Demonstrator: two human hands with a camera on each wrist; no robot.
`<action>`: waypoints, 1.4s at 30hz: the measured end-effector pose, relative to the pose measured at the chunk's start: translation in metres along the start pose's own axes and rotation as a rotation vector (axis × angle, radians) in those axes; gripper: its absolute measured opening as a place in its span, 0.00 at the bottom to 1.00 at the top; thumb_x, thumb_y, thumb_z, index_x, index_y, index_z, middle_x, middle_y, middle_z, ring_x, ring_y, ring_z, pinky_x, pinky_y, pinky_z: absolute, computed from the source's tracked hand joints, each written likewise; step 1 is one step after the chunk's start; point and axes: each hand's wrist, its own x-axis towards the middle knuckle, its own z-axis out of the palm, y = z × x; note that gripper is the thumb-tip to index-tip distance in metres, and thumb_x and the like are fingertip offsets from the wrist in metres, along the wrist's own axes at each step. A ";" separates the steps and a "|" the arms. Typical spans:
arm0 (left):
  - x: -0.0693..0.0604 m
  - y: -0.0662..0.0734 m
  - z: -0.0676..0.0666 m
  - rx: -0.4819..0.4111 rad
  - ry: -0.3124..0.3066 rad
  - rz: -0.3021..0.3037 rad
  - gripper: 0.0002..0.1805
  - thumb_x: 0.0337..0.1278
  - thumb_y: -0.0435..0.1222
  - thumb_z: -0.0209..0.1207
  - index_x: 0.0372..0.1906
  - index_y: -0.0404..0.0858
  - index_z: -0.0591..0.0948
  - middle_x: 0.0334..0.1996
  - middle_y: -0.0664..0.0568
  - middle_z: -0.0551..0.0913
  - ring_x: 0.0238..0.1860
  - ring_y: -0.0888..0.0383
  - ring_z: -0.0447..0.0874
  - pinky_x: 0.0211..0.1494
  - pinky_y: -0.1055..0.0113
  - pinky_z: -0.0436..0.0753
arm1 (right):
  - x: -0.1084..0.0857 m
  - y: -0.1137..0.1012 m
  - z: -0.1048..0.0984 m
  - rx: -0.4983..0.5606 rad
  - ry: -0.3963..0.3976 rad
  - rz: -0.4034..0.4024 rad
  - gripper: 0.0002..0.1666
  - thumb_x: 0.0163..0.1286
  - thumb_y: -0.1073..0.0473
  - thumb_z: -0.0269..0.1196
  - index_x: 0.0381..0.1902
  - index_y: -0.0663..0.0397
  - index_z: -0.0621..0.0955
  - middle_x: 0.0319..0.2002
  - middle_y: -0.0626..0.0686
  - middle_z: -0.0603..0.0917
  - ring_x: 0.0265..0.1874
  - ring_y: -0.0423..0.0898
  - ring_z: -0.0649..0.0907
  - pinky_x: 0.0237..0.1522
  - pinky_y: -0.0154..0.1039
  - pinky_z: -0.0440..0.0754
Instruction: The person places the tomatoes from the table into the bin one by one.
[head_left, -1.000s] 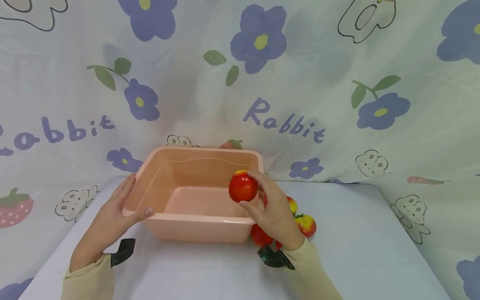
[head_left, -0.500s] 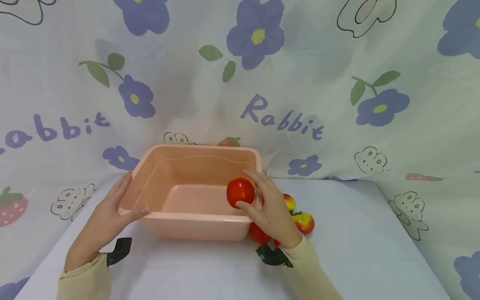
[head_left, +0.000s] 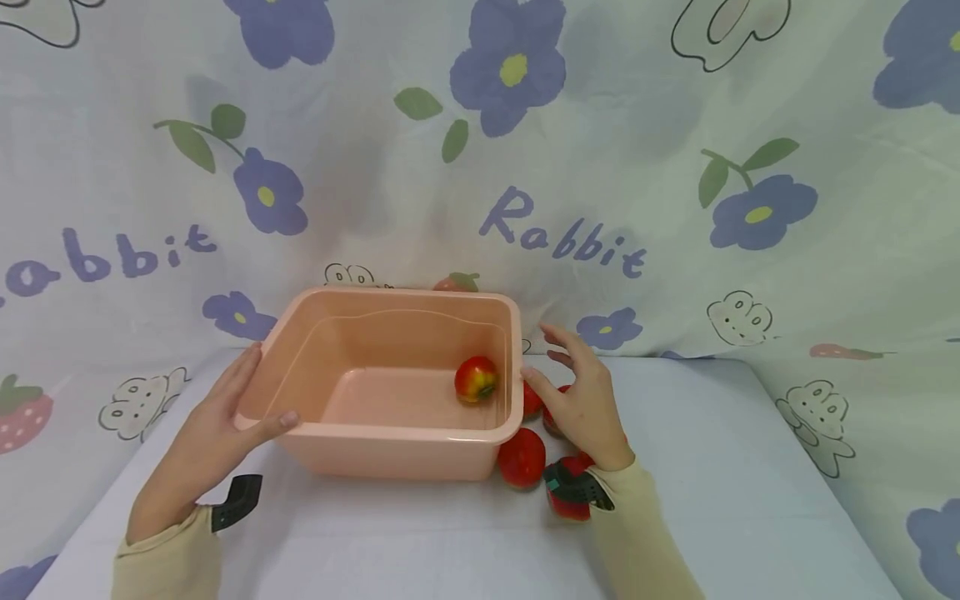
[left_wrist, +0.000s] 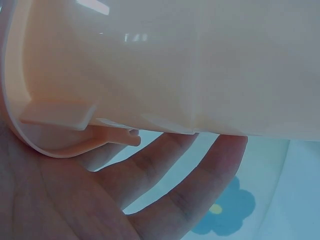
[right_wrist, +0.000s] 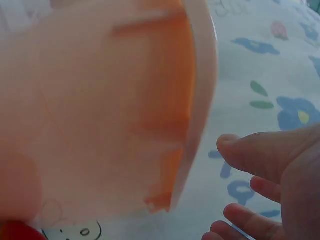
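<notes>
A red-and-yellow apple (head_left: 476,380) lies in the right end of a pink plastic basin (head_left: 390,454). My left hand (head_left: 213,433) holds the basin's front left corner, thumb over the rim and fingers along the outer wall. In the left wrist view, those fingers (left_wrist: 185,205) touch the wall from outside. My right hand (head_left: 588,400) is just outside the basin's right rim, thumb and fingers spread with nothing between them. In the right wrist view, the right hand (right_wrist: 275,180) appears apart from the rim (right_wrist: 205,75). Beneath and beside it lie several red fruits (head_left: 522,458), partly hidden.
The basin stands on a white-covered table (head_left: 390,542). Behind it hangs a white cloth (head_left: 360,192) printed with blue flowers, rabbits and lettering. A black wrist mount (head_left: 237,502) sits on the left sleeve and another mount (head_left: 576,483) on the right.
My right hand has let go of the apple, which now lies inside the basin, and has moved right, out over the fruits. The left hand stays on the basin.
</notes>
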 end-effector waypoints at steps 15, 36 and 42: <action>0.001 0.001 0.001 -0.004 0.007 0.014 0.56 0.61 0.48 0.66 0.82 0.46 0.41 0.81 0.41 0.40 0.75 0.26 0.45 0.67 0.22 0.49 | 0.002 0.034 -0.028 0.074 0.030 0.231 0.33 0.68 0.56 0.69 0.68 0.54 0.74 0.64 0.55 0.78 0.61 0.51 0.78 0.63 0.46 0.78; 0.000 0.001 0.000 0.012 -0.001 -0.009 0.57 0.61 0.50 0.66 0.82 0.46 0.40 0.81 0.42 0.39 0.75 0.26 0.46 0.66 0.22 0.50 | -0.003 0.071 -0.035 -0.096 -0.215 0.494 0.37 0.69 0.53 0.67 0.71 0.59 0.70 0.69 0.61 0.73 0.66 0.61 0.72 0.67 0.58 0.72; 0.000 0.001 0.001 0.017 0.000 -0.010 0.57 0.61 0.50 0.66 0.82 0.47 0.40 0.81 0.42 0.39 0.75 0.26 0.45 0.66 0.22 0.50 | -0.005 0.079 -0.038 -0.089 -0.249 0.594 0.38 0.69 0.52 0.66 0.73 0.57 0.69 0.69 0.64 0.70 0.67 0.63 0.70 0.68 0.58 0.70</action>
